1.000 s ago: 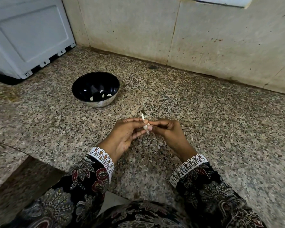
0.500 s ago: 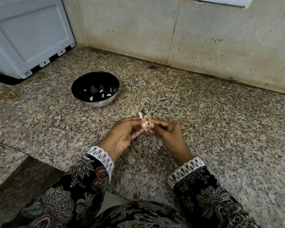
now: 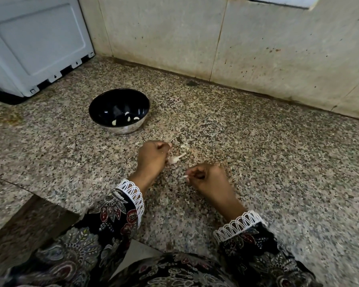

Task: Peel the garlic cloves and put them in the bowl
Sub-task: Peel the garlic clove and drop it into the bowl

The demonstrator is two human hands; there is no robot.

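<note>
Two hands that met on one clove a moment ago have parted: your left hand [image 3: 151, 156] grips the garlic clove [image 3: 175, 159], your right hand [image 3: 207, 176] pinches a skin scrap [image 3: 183, 176]. Bowl [image 3: 120, 129] waits beyond on the bench [image 3: 257, 162].

motion-blurred hands [image 3: 174, 162], garlic bits [image 3: 175, 159] between them indistinct

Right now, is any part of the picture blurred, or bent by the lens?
Head view: the left hand and the garlic clove it holds are motion-blurred; the right hand is slightly soft; the black bowl stays sharp, with small glints inside; the wide lens bends the wall line.
</note>
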